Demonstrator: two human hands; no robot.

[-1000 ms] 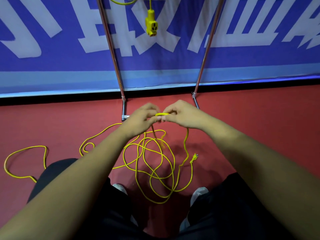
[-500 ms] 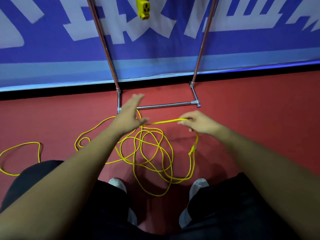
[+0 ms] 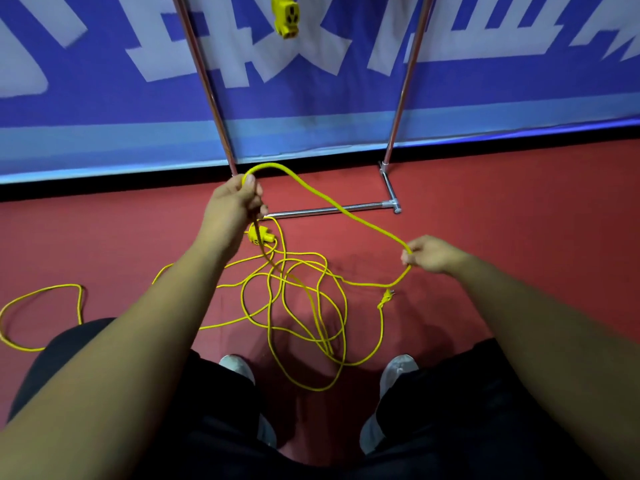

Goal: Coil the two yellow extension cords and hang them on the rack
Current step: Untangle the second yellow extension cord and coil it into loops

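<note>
1. Plainly, the thin yellow extension cord (image 3: 301, 306) is light and limp. It sags between grips and, I judge, will snag on its own loops if pulled fast.
2. My left hand (image 3: 235, 206) is clenched round the cord near its chunky yellow socket end (image 3: 260, 235), which shows just below my fist. My right hand (image 3: 431, 255) pinches the cord further along.
3. Between my hands the cord arches up, running from upper left to lower right across the base bar of the chrome tube rack (image 3: 332, 210).
4. The rest lies in a loose tangle on the red floor (image 3: 519, 237), between my shoes and the rack's base. One stray loop reaches toward the floor's left edge.
5. Its pronged plug (image 3: 387, 296) lies just below my right hand, prongs pointing up toward it.
6. I judge the best hold is at the socket end, with the other hand sliding along to measure even loops.
7. A second yellow socket (image 3: 285, 15) hangs between the rack's uprights, facing downward. I take it for the other cord, already hung.
</note>
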